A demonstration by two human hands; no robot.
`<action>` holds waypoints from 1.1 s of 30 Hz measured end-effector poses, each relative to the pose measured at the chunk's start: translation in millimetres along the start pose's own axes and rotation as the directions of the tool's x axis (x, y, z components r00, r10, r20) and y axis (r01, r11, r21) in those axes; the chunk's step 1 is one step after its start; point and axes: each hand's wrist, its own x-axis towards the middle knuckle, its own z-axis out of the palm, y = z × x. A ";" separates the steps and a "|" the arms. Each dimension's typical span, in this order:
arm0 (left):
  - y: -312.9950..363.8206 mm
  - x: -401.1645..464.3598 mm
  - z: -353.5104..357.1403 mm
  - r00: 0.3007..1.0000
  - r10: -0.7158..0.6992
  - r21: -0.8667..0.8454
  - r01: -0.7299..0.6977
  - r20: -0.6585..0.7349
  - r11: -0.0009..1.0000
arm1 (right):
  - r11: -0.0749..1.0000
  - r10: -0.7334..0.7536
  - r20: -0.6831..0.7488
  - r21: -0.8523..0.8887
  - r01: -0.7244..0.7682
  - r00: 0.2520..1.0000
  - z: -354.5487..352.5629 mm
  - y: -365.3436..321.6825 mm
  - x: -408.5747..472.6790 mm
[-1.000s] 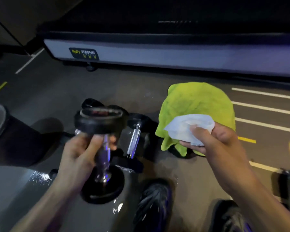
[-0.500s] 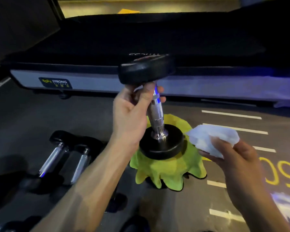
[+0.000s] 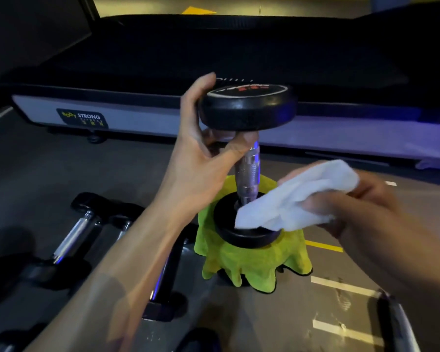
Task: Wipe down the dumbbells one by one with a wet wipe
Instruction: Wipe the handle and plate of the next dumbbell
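Closest to me, at the bottom right, a dark bar with a shiny side (image 3: 398, 326) lies on the grey floor (image 3: 277, 321), next to white painted lines (image 3: 341, 288). On the left, more dumbbells (image 3: 74, 237) lie flat on the floor with their shiny handles pointing away from me. My left arm crosses over them and hides part of that row.

A bit farther out sits a green cloth (image 3: 252, 270), draped over something I cannot see. It is right behind the bottom end of the dumbbell (image 3: 247, 158) I am holding.

That dumbbell is up in the air, in the middle of my view. It stands almost upright, one black end up and one black end down, tipped a little.

My left hand (image 3: 201, 153) grasps the top of the silver handle, just under the upper black end, with fingers wrapped round it. My right hand (image 3: 361, 214) pinches a white wet wipe (image 3: 295, 201). The wipe lies on the lower black end and touches the handle there.

Farthest away is a long treadmill (image 3: 163, 118) with a black belt and a "STRONG" label (image 3: 83, 118).
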 end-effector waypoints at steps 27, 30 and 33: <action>12.2 14.6 -1.9 0.996 0.089 0.340 -0.091 0.022 0.936 | 0.574 0.006 0.125 -0.813 0.099 0.992 19.1 25.6 -14.0; 11.6 15.0 0.5 0.995 0.093 0.354 -0.099 0.036 0.930 | 0.478 0.023 0.173 -0.867 0.141 0.985 21.8 27.4 -5.2; 10.4 17.1 1.7 0.995 0.099 0.339 -0.104 0.032 0.935 | 0.451 0.052 0.155 -0.885 0.115 0.987 21.0 26.9 7.6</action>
